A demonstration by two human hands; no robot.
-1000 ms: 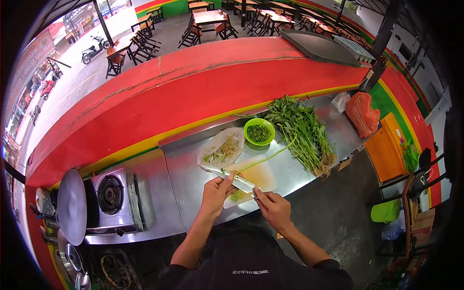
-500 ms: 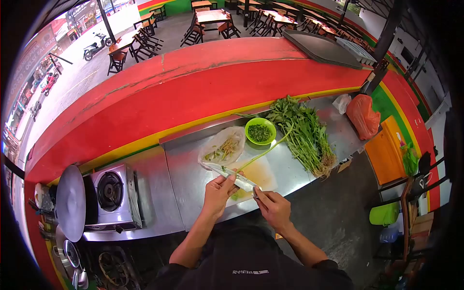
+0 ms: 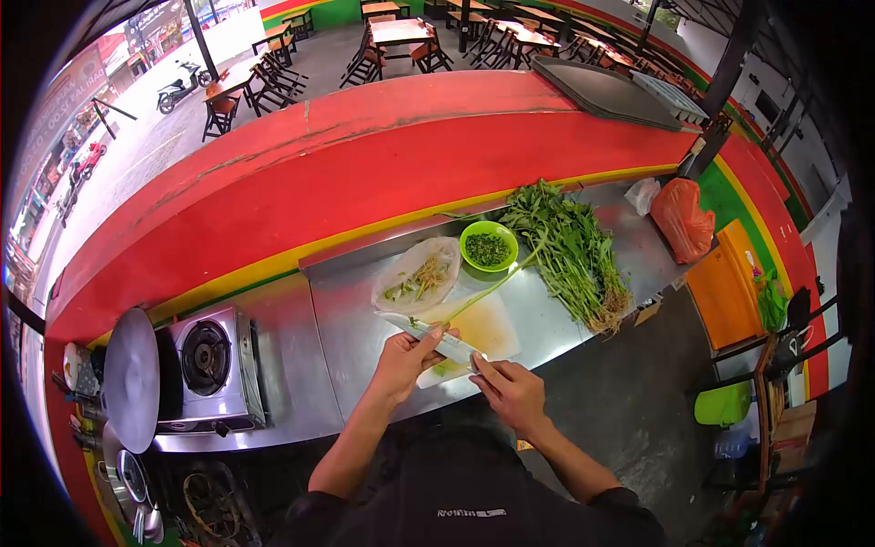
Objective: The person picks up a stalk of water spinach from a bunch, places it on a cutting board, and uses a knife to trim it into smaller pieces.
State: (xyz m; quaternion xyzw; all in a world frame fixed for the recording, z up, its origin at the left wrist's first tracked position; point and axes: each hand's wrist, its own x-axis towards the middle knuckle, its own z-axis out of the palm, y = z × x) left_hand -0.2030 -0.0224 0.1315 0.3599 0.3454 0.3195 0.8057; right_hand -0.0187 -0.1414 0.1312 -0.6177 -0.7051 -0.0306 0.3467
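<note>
My left hand (image 3: 407, 363) is closed, pinching the end of a long green stem (image 3: 483, 294) against a knife (image 3: 453, 348). The blade runs from lower right to upper left, across the left fingers. My right hand (image 3: 512, 394) is closed around the knife's handle, which is mostly hidden. Beneath both hands lies a pale cutting board (image 3: 497, 330), stained yellowish, with green scraps by its near edge. The stem's far end reaches a leafy bunch of greens (image 3: 567, 251) with roots still on. Chopped greens fill a lime-green bowl (image 3: 493, 268) beyond the board.
A clear plastic bag (image 3: 386, 284) with stem and root trimmings sits left of the bowl. On the steel counter (image 3: 301, 365) at left are a gas stove (image 3: 219, 387) and a large round pan (image 3: 132, 383). An orange-red bag (image 3: 682, 219) stands at right, below the red wall (image 3: 365, 187).
My right hand has shifted slightly left and up with the knife, closer to my left hand. The left hand still grips the stem. The whole view has shifted slightly.
</note>
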